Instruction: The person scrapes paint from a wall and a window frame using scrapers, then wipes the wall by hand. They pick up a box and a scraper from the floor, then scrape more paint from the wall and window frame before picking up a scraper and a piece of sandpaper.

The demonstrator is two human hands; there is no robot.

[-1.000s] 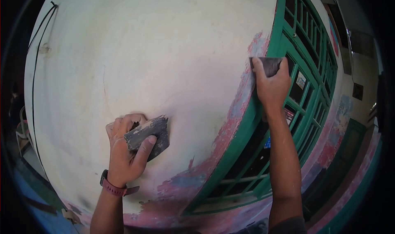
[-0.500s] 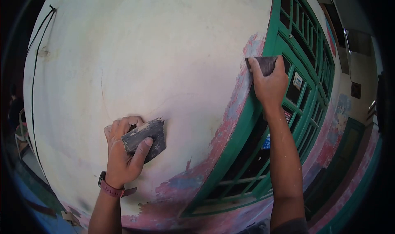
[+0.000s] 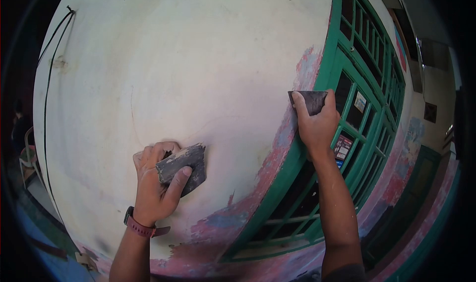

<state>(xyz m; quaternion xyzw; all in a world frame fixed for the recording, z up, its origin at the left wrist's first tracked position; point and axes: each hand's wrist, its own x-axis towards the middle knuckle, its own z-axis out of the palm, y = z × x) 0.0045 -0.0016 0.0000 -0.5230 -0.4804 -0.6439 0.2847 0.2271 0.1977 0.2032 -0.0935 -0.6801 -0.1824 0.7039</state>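
My left hand (image 3: pixel 156 175), with a watch on a maroon strap at the wrist, grips a dark, ragged-edged flat scraper (image 3: pixel 184 168), thumb across its face. That hand is close against the cream-coated wall (image 3: pixel 198 59). My right hand (image 3: pixel 317 125) pinches a second dark flat scraper (image 3: pixel 312 101) by its sides. Its upper edge lies at the border of the wall and the green window frame (image 3: pixel 292 175), over a strip of worn pink and grey paint (image 3: pixel 282 138). Whether putty sits on the right scraper cannot be made out.
Green-barred window panes (image 3: pixel 357 103) with stickers fill the right side. A black cable (image 3: pixel 47 113) hangs from a nail at the wall's left. Far left, a person (image 3: pixel 20 128) is near a chair (image 3: pixel 29 158). Patchy pink paint (image 3: pixel 198 257) runs along the wall's lower part.
My right hand has moved down along the window frame's edge with its scraper. The left hand keeps its hold, and the view has shifted slightly.
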